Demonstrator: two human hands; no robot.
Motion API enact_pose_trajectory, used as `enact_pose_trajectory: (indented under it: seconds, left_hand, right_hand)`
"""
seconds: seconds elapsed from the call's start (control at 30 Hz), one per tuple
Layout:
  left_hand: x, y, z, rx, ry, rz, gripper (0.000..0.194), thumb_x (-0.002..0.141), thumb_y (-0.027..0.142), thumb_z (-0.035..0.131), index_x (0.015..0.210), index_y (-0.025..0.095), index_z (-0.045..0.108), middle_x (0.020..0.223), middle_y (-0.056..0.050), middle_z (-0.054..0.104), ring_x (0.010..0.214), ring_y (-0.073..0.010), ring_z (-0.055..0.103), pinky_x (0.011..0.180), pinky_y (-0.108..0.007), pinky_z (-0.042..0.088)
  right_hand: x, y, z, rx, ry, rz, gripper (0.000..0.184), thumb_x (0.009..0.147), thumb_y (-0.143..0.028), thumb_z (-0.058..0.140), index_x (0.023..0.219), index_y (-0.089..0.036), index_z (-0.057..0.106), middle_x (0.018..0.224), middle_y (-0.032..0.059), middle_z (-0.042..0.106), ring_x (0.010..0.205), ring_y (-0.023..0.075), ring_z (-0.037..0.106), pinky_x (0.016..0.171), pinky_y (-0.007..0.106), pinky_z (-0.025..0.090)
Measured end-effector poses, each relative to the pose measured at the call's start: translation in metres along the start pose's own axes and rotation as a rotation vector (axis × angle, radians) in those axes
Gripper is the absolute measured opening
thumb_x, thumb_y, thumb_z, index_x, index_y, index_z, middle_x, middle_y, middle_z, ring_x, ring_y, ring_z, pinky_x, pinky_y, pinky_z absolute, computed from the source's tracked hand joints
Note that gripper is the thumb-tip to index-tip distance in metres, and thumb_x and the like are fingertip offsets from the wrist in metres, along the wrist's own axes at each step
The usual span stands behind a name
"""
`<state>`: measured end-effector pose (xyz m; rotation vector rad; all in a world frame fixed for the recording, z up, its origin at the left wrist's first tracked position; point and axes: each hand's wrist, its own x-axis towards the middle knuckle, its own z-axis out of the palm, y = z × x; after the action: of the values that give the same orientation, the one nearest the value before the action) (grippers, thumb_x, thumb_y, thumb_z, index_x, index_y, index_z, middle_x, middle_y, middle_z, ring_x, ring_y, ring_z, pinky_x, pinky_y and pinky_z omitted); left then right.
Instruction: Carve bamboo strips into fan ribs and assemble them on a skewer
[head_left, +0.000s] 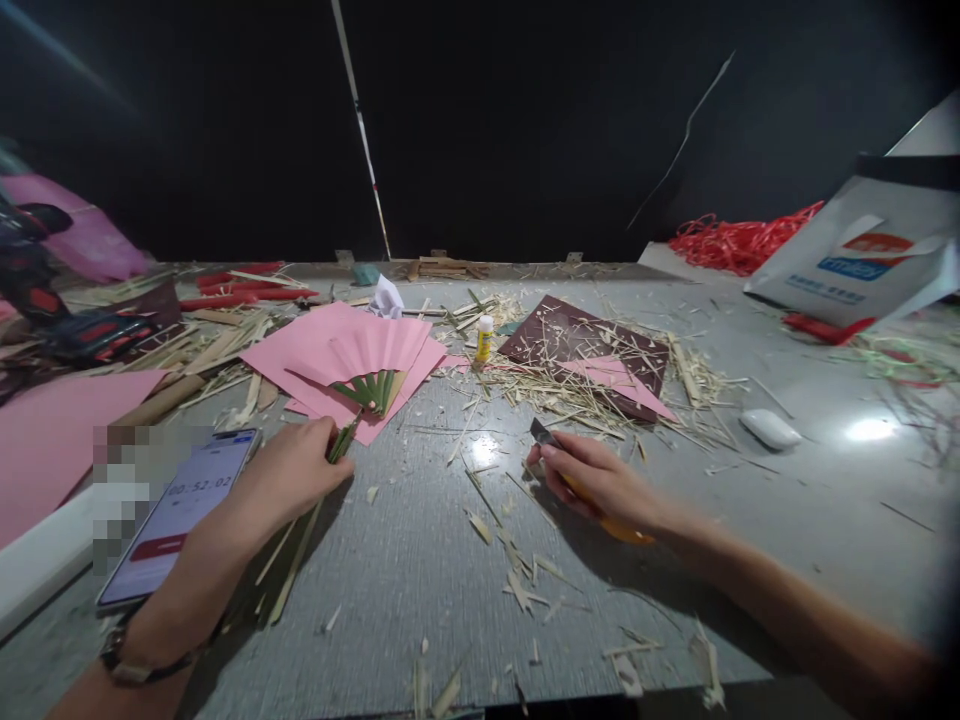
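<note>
My left hand is closed around the upper end of a bundle of thin green bamboo strips, whose lower ends splay out on the table below the wrist. On the right, my right hand grips a utility knife with a yellow handle; its dark blade points up and to the left, a little above the tabletop. Just beyond my left hand lies a pink paper folding fan with green ribs, spread over pink paper sheets. A yellow glue stick with a white cap stands upright between the hands, farther back.
A phone showing a timer lies under my left forearm. Bamboo shavings litter the grey table. A dark brown sheet, white mouse and white bag sit to the right. A power drill is at far left.
</note>
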<state>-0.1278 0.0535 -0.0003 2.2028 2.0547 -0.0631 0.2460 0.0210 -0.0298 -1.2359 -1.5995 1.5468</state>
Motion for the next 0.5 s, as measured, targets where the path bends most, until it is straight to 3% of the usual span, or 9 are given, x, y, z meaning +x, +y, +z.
enact_pose_trajectory:
  seconds: [0.1, 0.2, 0.27, 0.33, 0.43, 0.5]
  left_hand:
    - [0.001, 0.002, -0.002, -0.002, -0.006, -0.011, 0.013, 0.081, 0.026, 0.060, 0.074, 0.024, 0.049, 0.077, -0.008, 0.068, 0.076, -0.0293, 0.065, 0.061, -0.029, 0.029]
    - [0.001, 0.006, -0.007, -0.026, -0.008, -0.009, 0.015, 0.081, 0.023, 0.059, 0.074, 0.025, 0.047, 0.079, -0.007, 0.069, 0.080, -0.0297, 0.066, 0.063, -0.029, 0.030]
    - [0.000, 0.007, -0.010, -0.054, -0.024, -0.007, 0.014, 0.083, 0.022, 0.057, 0.074, 0.025, 0.046, 0.075, -0.005, 0.068, 0.077, -0.0279, 0.067, 0.063, -0.029, 0.031]
    - [-0.002, 0.005, -0.014, -0.086, -0.040, -0.013, 0.012, 0.086, 0.023, 0.054, 0.076, 0.025, 0.048, 0.071, -0.002, 0.067, 0.072, -0.0258, 0.067, 0.062, -0.028, 0.033]
    - [-0.003, -0.002, -0.015, -0.128, -0.051, -0.028, 0.006, 0.089, 0.025, 0.049, 0.084, 0.025, 0.048, 0.063, 0.001, 0.063, 0.067, -0.0249, 0.066, 0.063, -0.028, 0.035]
    - [-0.003, -0.006, -0.014, -0.147, -0.044, -0.033, 0.002, 0.091, 0.027, 0.045, 0.091, 0.026, 0.047, 0.060, 0.003, 0.060, 0.067, -0.0258, 0.066, 0.064, -0.028, 0.036]
  right_hand:
    - [-0.002, -0.004, -0.002, -0.009, 0.028, -0.003, 0.034, 0.107, -0.051, 0.053, 0.100, -0.019, 0.061, 0.064, -0.0035, 0.052, 0.045, 0.0093, 0.041, 0.040, 0.025, 0.029]
    - [-0.002, -0.005, -0.007, -0.148, 0.209, -0.062, 0.030, 0.106, -0.048, 0.055, 0.109, -0.019, 0.061, 0.068, -0.0010, 0.055, 0.051, 0.0127, 0.047, 0.045, 0.027, 0.037]
    - [0.000, -0.003, -0.013, -0.314, 0.335, -0.114, 0.033, 0.105, -0.045, 0.055, 0.124, -0.018, 0.059, 0.081, 0.0052, 0.064, 0.062, 0.0183, 0.058, 0.057, 0.034, 0.050]
    - [0.003, 0.001, -0.018, -0.503, 0.426, -0.183, 0.045, 0.103, -0.042, 0.056, 0.139, -0.017, 0.051, 0.105, 0.0146, 0.069, 0.086, 0.0286, 0.067, 0.079, 0.048, 0.057]
    - [0.003, 0.002, -0.016, -0.777, 0.555, -0.366, 0.063, 0.101, -0.036, 0.056, 0.157, -0.016, 0.035, 0.140, 0.0248, 0.056, 0.130, 0.0434, 0.055, 0.107, 0.067, 0.044]
    - [-0.004, -0.003, -0.005, -0.908, 0.505, -0.499, 0.066, 0.102, -0.032, 0.055, 0.162, -0.020, 0.029, 0.156, 0.0244, 0.043, 0.147, 0.0443, 0.039, 0.116, 0.070, 0.036]
